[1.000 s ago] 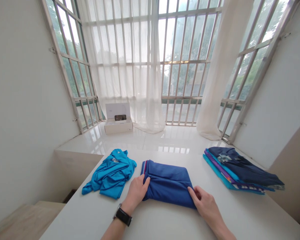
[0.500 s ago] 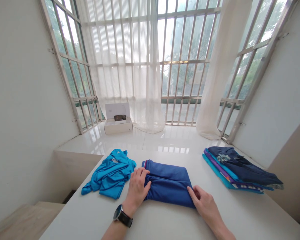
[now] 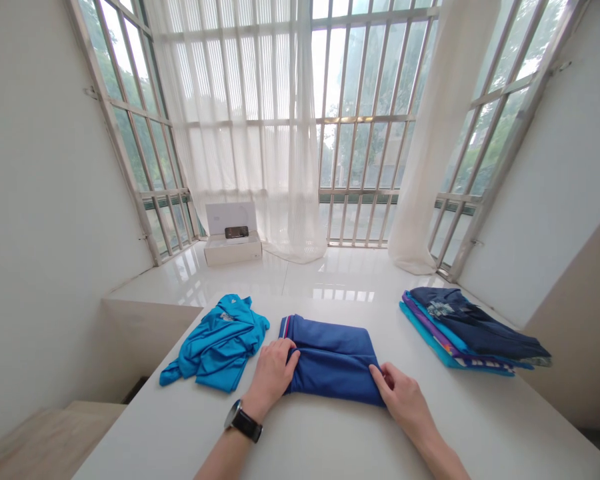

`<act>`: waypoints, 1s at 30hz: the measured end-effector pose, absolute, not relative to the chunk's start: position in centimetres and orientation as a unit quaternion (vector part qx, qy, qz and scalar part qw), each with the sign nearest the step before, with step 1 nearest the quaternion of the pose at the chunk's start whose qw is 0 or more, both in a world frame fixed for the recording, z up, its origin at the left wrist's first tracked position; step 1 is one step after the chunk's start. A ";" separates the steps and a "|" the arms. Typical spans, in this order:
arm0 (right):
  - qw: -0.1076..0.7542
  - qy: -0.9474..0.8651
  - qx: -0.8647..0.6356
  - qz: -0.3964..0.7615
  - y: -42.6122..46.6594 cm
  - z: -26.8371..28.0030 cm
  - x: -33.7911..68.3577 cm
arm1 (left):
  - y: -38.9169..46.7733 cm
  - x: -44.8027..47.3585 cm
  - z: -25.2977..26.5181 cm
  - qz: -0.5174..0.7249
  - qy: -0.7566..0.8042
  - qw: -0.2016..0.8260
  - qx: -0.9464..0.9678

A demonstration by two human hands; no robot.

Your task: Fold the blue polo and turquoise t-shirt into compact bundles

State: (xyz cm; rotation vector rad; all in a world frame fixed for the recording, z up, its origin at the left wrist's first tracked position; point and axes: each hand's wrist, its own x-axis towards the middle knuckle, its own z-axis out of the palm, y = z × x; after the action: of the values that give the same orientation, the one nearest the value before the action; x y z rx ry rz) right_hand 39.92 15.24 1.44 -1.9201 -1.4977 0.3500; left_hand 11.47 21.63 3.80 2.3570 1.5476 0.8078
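In the head view, we see our two hands at a folded dark blue cloth [image 3: 330, 367]. It lies flat on the white table [image 3: 325, 443], right in front of us, between a rumpled bright blue shirt [image 3: 220, 347] and a neat pile of clothes [image 3: 465, 327]. That middle spot seems good, because both our arms can get to it.

Our left hand [image 3: 275, 367] is on the left end, near the red and white stripe. It is partly open and softly bent, with the thumb and fingers on top. It may be there to keep that end flat. We cannot tell if it pinches any cloth.

Our right hand [image 3: 403, 393] is at the other end. The thumb lies on top and the fingers are curled in at the edge. The fingertips are hidden, so we cannot tell if they grip it. With one hand at each end, the cloth likely cannot slide or bunch up.

The shirt lies loose on our left, not touching our hand. The pile is well apart on our right, maybe so the tidy clothes do not get bumped. A black watch [image 3: 243, 421] is on our left wrist.
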 end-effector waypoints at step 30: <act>0.102 -0.762 -0.639 -0.008 16.0 3.2 36.9 | 19.4 18.2 3.8 0.165 0.432 0.035 0.886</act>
State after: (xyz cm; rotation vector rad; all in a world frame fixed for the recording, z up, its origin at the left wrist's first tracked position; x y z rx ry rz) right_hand 36.93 16.00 3.18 -1.8872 -2.2515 -0.0247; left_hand 18.24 19.41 3.77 2.7232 1.3293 0.5073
